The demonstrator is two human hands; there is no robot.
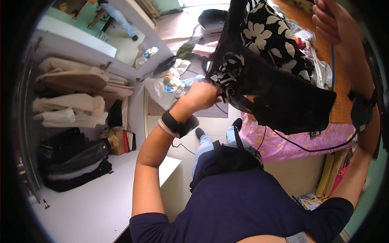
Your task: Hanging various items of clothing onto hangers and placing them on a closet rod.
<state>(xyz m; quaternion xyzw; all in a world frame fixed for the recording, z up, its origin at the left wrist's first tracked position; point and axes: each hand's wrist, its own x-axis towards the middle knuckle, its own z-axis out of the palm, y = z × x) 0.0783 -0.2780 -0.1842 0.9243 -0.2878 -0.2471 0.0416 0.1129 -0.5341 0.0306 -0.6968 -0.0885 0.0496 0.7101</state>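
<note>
The left hand (206, 95) clenches a black floral garment (279, 87) in front of the bed (279, 150); the raised right hand (327, 25) is curled, any hold unclear

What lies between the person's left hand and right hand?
Black fabric with white flowers hangs between the left hand and right hand, in the head view.
</note>
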